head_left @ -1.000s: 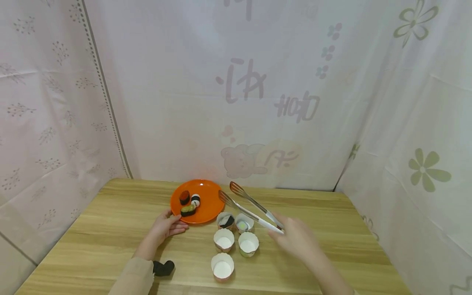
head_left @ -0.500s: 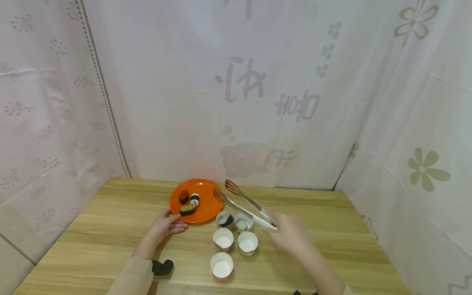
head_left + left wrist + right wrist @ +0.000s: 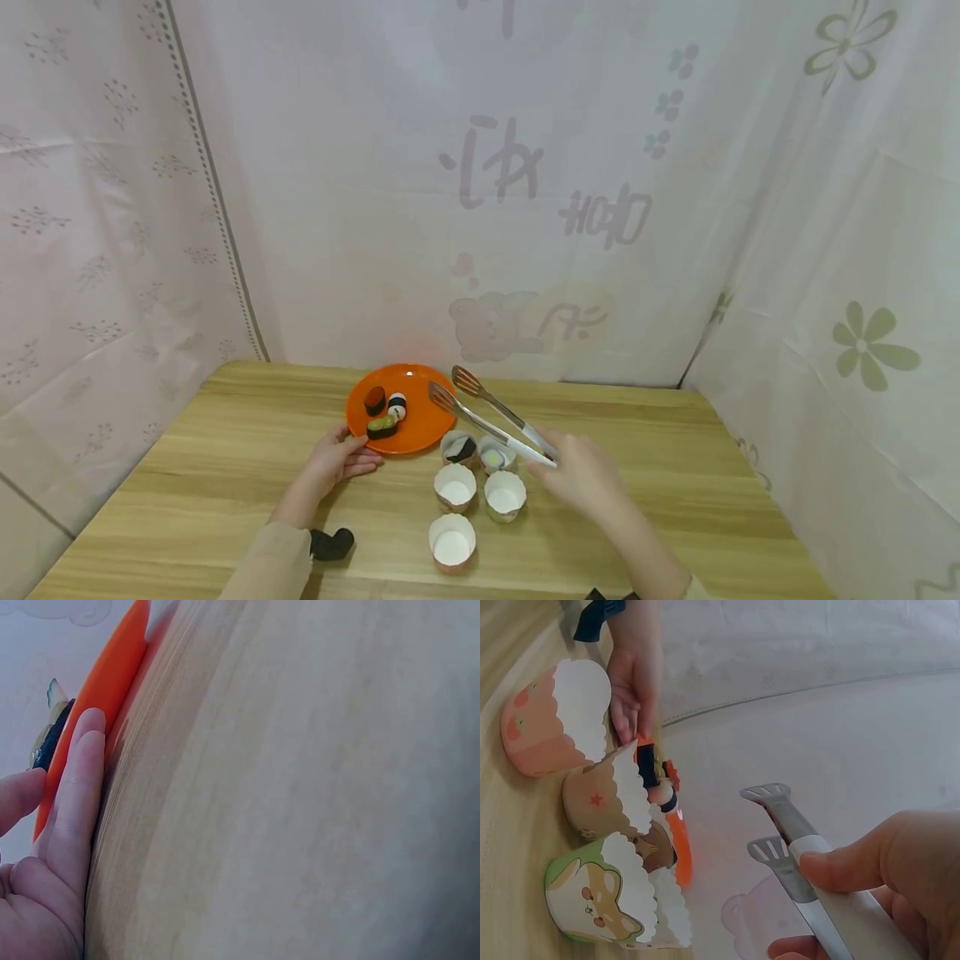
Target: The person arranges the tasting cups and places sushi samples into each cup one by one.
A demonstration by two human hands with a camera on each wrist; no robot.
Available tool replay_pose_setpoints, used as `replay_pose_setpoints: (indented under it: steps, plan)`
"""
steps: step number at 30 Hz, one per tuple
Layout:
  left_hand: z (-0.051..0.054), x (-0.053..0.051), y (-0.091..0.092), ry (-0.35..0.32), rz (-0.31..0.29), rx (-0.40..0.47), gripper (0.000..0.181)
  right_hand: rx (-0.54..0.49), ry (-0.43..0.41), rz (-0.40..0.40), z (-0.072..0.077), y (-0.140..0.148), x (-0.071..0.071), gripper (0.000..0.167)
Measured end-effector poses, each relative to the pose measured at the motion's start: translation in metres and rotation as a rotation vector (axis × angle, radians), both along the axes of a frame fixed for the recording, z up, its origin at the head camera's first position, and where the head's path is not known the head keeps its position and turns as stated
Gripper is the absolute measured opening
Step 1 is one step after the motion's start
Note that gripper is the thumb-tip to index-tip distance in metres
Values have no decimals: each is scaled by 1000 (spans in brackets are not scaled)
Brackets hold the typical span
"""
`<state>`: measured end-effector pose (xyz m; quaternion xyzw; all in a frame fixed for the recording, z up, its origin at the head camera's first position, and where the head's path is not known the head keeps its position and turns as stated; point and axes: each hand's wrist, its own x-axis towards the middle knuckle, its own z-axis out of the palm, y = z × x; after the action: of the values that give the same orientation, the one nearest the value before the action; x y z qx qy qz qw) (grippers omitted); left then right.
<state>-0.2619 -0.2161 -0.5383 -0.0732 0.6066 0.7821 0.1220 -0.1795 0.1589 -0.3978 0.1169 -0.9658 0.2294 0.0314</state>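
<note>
An orange plate (image 3: 427, 421) near the back of the table carries several sushi pieces, among them a green-topped one (image 3: 382, 427) and a red-topped one (image 3: 375, 401). My left hand (image 3: 333, 462) holds the plate's near-left rim, thumb on top and fingers beneath, as the left wrist view also shows. My right hand (image 3: 581, 475) grips metal tongs (image 3: 487, 417) by their white handles; the tips stand apart over the plate's right side with nothing between them. Two paper cups beside the plate hold items: a black-and-white one (image 3: 460, 450) and a pale round one (image 3: 492, 459).
Nearer the front stand three white-lined paper cups (image 3: 454, 487) (image 3: 505, 496) (image 3: 452, 546). A dark strap lies by my left sleeve (image 3: 270, 562). Patterned curtains (image 3: 375, 208) rise behind and beside the wooden table (image 3: 225, 467).
My right hand has moved left with the tongs, bringing their tips farther over the plate. My left hand has stayed on the rim.
</note>
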Motion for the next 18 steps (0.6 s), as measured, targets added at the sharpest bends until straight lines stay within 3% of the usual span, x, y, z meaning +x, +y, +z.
replay_pose_setpoints:
  steps: [8,18]
  plan:
    - [-1,-3,0,-3,6,3,51,-12,17,0,0,-11,-5,56]
    - [-1,0,1,8,-3,-17,51,-17,13,21,-7,-21,-10,55]
